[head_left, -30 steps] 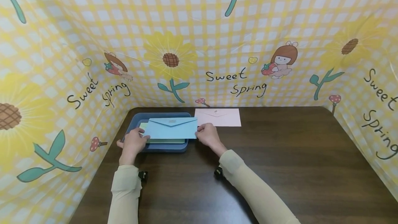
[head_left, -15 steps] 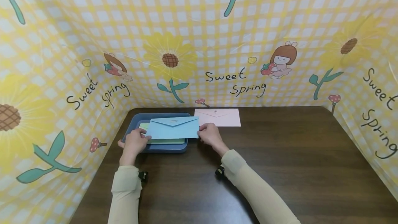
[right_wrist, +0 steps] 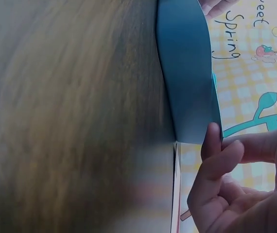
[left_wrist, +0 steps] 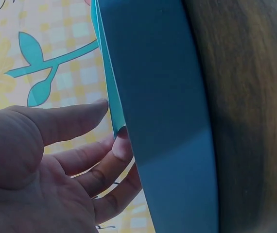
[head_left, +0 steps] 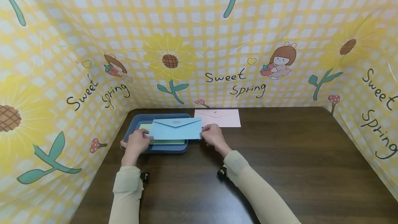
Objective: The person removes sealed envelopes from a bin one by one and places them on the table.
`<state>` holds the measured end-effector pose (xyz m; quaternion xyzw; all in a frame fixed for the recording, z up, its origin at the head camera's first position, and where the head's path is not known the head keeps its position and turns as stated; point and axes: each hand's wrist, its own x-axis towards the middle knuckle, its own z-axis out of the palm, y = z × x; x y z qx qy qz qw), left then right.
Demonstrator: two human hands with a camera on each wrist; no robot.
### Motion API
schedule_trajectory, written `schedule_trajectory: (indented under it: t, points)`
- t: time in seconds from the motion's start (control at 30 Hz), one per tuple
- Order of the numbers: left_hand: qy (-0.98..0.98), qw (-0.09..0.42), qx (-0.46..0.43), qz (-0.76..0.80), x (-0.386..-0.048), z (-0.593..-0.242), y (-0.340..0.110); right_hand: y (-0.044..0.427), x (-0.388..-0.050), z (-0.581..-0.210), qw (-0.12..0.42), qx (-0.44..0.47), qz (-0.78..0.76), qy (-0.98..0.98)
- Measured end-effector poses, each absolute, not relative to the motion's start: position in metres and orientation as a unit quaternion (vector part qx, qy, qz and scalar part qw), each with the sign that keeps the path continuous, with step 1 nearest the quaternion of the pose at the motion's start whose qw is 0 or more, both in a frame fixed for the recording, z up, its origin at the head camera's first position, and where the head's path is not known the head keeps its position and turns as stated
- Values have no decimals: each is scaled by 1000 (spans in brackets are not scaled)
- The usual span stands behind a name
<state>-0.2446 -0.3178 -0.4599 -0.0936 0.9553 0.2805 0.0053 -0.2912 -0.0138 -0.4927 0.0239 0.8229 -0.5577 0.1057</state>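
A light blue envelope, flap side up, is held over the blue tray and reaches past the tray's right rim. My left hand pinches its lower left corner; in the left wrist view, thumb and fingertips of that hand meet at the paper's edge. At the right end, my right hand grips the lower corner between thumb and finger, which the right wrist view of the hand also shows. Pale green paper lies in the tray, partly hidden under the envelope.
A pink envelope lies at the table's back edge, right of the tray. Brown tabletop extends to the right and front. A yellow checked cloth with flowers stands behind and at both sides.
The light blue envelope and both hands have shifted slightly to the right. The tray and the pink envelope have stayed in place.
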Motion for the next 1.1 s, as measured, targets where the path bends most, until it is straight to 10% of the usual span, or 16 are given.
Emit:
schedule_trajectory:
  t: [1.1]
  points:
    - [959,30,-67,273,-248,-462,-304,8,-292,-497,98,53,-583,805]
